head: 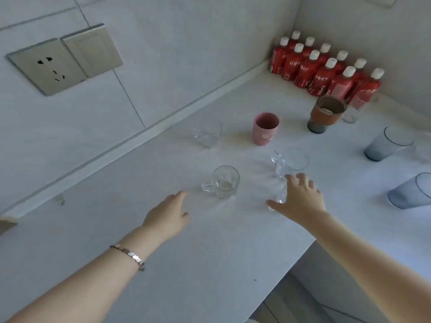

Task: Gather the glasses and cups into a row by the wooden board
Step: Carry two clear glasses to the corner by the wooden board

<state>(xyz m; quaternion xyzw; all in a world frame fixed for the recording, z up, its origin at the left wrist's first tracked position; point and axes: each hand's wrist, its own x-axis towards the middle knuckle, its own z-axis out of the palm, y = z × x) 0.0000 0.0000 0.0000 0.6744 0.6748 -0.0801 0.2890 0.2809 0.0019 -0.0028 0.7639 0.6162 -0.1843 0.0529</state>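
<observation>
Several cups stand scattered on the white counter (210, 252). A clear mug (221, 183) stands in the middle, handle to the left. My left hand (168, 213) lies open just short of that handle, holding nothing. My right hand (300, 199) is spread over a small clear glass (279, 194), thumb and fingers on either side; a grip does not show. Just beyond it stands another clear mug (291, 159). Farther back are a clear glass (207, 134), a pink cup (265, 128) and a brown glass (326, 113). A corner of the wooden board (7, 224) shows at the far left.
Two blue-grey tumblers (387, 145) (410, 192) stand at the right. Another clear glass (352, 108) stands by several red bottles (326, 73) in the back corner. The counter's front edge (291, 264) drops off below my right forearm. The wall carries a socket (46, 66).
</observation>
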